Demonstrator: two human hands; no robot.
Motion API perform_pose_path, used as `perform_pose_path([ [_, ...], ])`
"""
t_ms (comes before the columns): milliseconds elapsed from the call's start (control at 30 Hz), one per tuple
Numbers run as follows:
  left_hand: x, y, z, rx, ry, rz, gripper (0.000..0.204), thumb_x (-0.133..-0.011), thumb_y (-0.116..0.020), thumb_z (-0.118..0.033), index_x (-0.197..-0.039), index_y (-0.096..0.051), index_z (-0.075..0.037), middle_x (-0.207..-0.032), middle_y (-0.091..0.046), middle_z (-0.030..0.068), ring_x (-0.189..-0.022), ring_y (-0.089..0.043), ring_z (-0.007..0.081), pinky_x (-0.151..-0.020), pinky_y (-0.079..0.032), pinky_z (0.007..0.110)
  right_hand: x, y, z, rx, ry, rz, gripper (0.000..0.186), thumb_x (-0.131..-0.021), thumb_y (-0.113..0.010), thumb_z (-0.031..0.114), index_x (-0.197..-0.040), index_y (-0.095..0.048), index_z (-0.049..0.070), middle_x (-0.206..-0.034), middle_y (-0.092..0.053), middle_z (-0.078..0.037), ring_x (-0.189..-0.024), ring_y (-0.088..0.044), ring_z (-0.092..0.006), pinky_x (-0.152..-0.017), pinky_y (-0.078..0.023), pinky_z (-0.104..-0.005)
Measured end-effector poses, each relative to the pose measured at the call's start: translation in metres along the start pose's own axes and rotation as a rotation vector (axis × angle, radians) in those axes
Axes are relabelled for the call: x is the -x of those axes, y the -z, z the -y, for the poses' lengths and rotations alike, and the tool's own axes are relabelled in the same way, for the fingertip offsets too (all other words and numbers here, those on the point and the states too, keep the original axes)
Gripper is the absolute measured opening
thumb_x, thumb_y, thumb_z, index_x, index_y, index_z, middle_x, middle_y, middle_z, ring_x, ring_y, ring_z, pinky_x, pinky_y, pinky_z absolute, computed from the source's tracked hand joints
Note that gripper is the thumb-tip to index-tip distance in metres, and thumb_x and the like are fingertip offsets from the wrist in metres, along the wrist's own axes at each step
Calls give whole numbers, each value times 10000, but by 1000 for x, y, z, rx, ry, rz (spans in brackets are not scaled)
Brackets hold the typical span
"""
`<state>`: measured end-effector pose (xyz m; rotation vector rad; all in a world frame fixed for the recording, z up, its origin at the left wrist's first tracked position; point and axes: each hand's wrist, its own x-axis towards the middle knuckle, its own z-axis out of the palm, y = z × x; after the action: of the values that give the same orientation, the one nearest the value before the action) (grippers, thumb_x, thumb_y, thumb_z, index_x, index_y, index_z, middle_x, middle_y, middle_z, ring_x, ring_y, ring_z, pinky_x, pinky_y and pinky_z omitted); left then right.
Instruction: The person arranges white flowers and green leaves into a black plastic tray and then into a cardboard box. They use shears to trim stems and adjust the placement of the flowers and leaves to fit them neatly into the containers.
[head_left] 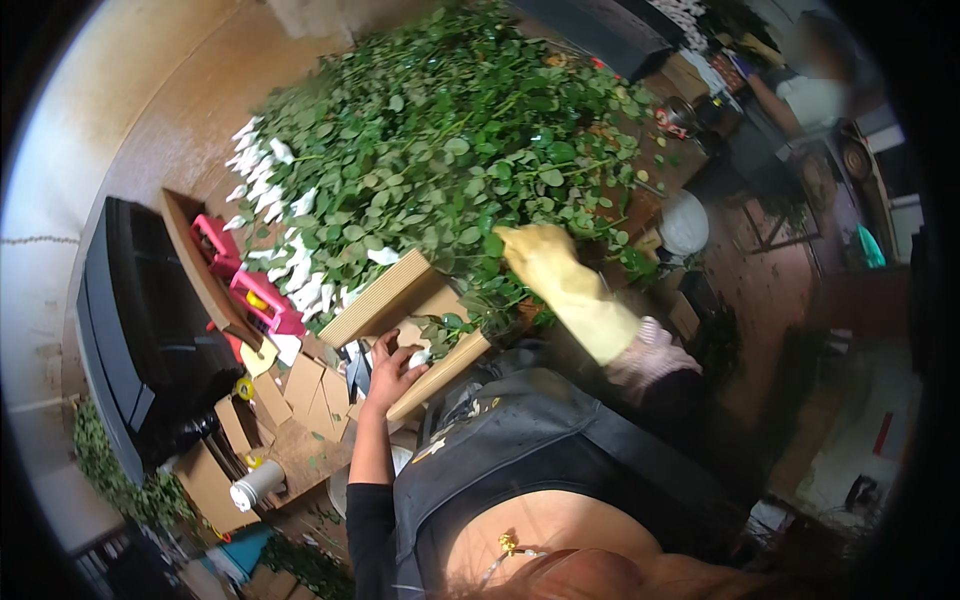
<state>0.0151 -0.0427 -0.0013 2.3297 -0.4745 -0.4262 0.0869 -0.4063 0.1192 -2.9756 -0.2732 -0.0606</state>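
My bare left hand (393,374) is at the near left end of a cardboard trough with ridged edges (385,292). Its fingers curl around a small white-wrapped flower head (419,357), whose leafy stem (450,326) appears to lie in the trough. To the right, my right hand (545,258) wears a long yellow rubber glove. Its fingers are bent closed against the leaves; whatever they grip is hidden. Beyond both hands spreads a large heap of leafy green stems (450,140), with white-wrapped heads (265,185) along its left side.
Left of the trough lie cut cardboard pieces (315,395), pink plastic holders (268,300) and a black box-like object (150,330). A grey-white cylinder (257,485) is near the table's lower left edge. A white bucket (684,222) stands right. Another person (815,95) is at the upper right.
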Motion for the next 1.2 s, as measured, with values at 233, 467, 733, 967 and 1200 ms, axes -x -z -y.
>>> perform_pose_path([
  [233, -10, 7, -16, -28, 28, 97, 333, -822, -804, -309, -1126, -767, -180, -1479, -380, 226, -1395, -340, 416, -1159, -336, 460, -33, -74, -44, -165, -261, 318, 259, -934, -561, 54, -1161, -683, 86, -1096, -709, -112, -952, -704, -288, -818, -585, -400],
  [467, -6, 3, -11, -28, 19, 48, 305, -828, -797, -336, -1107, -793, -214, -1444, -401, 223, -1368, -364, 417, -1150, -347, 463, -22, 56, -44, -766, 421, -242, 334, -878, -575, -8, -1194, -678, 34, -1127, -723, -163, -1066, -701, -317, -948, -565, -412],
  [733, -7, -1, -30, 407, 180, -158, 884, -692, -915, -193, -1460, -483, -122, -1295, -581, 152, -1102, -641, 312, -940, -546, 396, -11, -113, 12, 599, 136, 748, 136, -817, -666, 60, -904, -770, 48, -980, -739, -144, -798, -697, -276, -503, -478, -539],
  [967, 1, -2, -14, 359, 87, -87, 414, -776, -856, -129, -1170, -735, -88, -1102, -585, 73, -959, -660, 200, -811, -576, 305, -42, -6, 6, 127, 301, 777, 284, -947, -607, 158, -1220, -666, 104, -1172, -700, -127, -1026, -692, -323, -896, -553, -457],
  [1200, -7, 1, -12, 434, 65, -33, 313, -863, -713, -125, -1167, -720, -49, -1126, -583, 103, -1040, -634, 245, -894, -552, 333, -161, -18, 43, -176, 18, 607, 366, -1024, -474, 203, -1348, -596, 83, -1356, -629, -146, -1217, -629, -326, -1031, -500, -445],
])
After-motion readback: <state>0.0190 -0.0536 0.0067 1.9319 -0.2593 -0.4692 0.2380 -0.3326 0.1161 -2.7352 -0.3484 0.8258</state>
